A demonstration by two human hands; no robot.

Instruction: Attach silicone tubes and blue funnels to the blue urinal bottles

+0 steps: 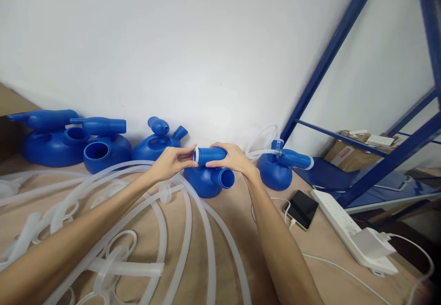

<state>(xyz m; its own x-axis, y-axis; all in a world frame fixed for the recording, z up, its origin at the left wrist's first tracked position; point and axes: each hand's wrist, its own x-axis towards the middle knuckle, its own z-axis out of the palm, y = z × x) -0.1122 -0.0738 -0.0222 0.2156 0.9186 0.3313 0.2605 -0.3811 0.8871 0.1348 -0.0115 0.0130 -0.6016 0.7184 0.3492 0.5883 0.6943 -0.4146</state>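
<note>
1. Although most of the background is filled by a pale wall (206, 57), its outer parts are cut off by the picture's edges.
2. The tan table (327, 238) is largely covered, and its near side is cut off.
3. At the right, a blue metal frame (329, 57) is cropped at the top; behind it, a carton (347, 155) is partly hidden by a slanting bar.
4. Translucent tubes (210, 250) are spread over the table, partly covered by the left forearm and cut off below; the loose clear pieces among them are hard to tell apart.
5. Blue vessels are lined up along the wall: three at the left, one at the right and a middle vessel (203, 183), whose top is hidden by the hands.
6. A white power strip (337, 217) is laid near the right edge.
7. The blue cylinder (208, 154) is held above the middle vessel; whether the two touch cannot be told. Its right end is covered by the right hand (232, 158), clamped around it with thumb and fingers.
8. A dark-screened phone (302, 208) is placed beside the strip.
9. The white ring (196, 155), at the cylinder's left end, is pinched by the left hand (172, 160), part of its rim being covered by fingertips.
</note>
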